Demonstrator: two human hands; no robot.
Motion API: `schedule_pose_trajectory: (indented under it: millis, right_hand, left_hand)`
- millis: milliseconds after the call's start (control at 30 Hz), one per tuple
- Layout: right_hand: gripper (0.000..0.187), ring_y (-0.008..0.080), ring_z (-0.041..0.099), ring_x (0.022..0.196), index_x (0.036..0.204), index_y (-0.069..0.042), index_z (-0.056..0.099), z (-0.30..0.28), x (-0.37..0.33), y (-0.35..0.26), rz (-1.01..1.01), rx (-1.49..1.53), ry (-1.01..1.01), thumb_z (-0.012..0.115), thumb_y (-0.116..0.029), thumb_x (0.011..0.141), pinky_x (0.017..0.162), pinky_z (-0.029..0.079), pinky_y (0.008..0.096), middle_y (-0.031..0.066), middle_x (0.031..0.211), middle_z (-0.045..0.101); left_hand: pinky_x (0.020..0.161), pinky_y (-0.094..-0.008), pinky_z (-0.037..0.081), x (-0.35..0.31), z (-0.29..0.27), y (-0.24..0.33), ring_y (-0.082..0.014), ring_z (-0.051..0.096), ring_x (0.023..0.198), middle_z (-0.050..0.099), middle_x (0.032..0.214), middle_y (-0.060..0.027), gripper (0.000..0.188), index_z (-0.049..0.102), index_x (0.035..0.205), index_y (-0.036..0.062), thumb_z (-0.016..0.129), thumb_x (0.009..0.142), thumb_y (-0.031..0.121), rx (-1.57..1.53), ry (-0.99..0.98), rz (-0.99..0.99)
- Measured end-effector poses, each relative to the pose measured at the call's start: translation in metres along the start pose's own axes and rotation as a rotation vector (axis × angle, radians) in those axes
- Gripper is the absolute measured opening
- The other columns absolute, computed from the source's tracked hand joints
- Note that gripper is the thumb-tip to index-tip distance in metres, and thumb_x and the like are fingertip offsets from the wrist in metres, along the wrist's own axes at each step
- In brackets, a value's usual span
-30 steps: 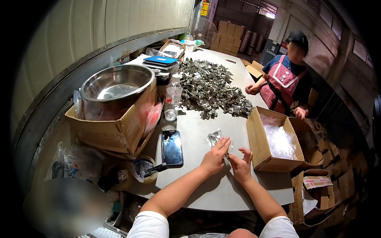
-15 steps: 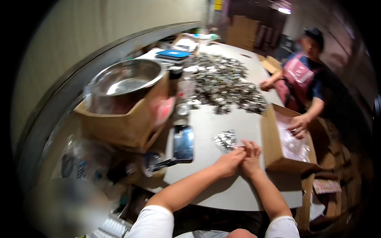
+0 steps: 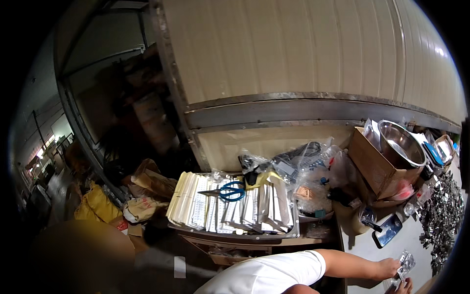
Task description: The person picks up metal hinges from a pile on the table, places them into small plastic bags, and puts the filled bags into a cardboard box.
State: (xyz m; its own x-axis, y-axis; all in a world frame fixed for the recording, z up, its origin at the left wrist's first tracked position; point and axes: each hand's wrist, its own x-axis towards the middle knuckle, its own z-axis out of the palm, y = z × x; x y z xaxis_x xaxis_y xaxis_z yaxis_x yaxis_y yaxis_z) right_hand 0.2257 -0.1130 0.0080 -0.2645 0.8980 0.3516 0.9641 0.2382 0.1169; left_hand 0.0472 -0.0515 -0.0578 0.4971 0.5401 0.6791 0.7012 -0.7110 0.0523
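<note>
At the lower right, my left hand is closed on the edge of a small clear plastic bag with shiny silvery contents. Only the fingers of my right hand show, just below the bag at the picture's edge; whether they grip it is hard to make out. Both hands are over the pale table. A heap of small shiny metal pieces lies beyond them. A phone on a stand is left of the bag.
A steel bowl rests on a cardboard box at the back of the table. Further left, blue-handled scissors lie on a tray packed with paper cards. Yellow sacks stand on the floor.
The view has swung left, bringing in the tray and scissors and dropping the co-worker from sight. My hands now appear at the lower right, with the shiny bag raised at the left hand's fingers.
</note>
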Motion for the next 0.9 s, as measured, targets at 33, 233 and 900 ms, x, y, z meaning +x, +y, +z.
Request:
schedule_pose_trajectory:
  millis: [33,233,900]
  right_hand:
    - [0.041,0.0359,0.052,0.109,0.112,-0.013,0.064,0.004,0.003,0.001,-0.08,-0.002,0.016,0.058,-0.041,0.083,0.088,0.045,0.047,0.0203,0.119,0.056]
    - [0.023,0.0325,0.058,0.096,0.094,-0.017,0.07,-0.013,0.009,-0.001,-0.365,0.179,0.322,0.062,-0.037,0.084,0.076,0.048,0.0457,0.0145,0.102,0.063]
    - [0.058,0.0256,0.047,0.105,0.127,-0.001,0.042,-0.142,-0.083,-0.046,-0.472,1.055,0.176,0.072,-0.012,0.078,0.093,0.037,0.0415,0.0133,0.115,0.049]
  left_hand:
    - [0.062,-0.0346,0.05,-0.008,-0.003,-0.007,-0.026,0.056,0.086,0.056,0.083,-0.01,0.011,0.064,0.065,0.0084,0.058,0.071,0.015,0.042,0.043,-0.007]
    - [0.064,-0.036,0.05,-0.017,-0.082,-0.003,-0.0268,0.056,0.08,0.053,0.081,-0.0111,0.011,0.058,0.064,0.0028,0.057,0.07,0.012,-0.019,0.164,0.075]
    - [0.048,-0.025,0.041,-0.028,-0.246,0.104,-0.0143,0.051,0.048,0.056,0.061,-0.0076,0.029,0.042,0.097,0.0019,0.064,0.078,0.003,-0.957,0.125,-0.195]
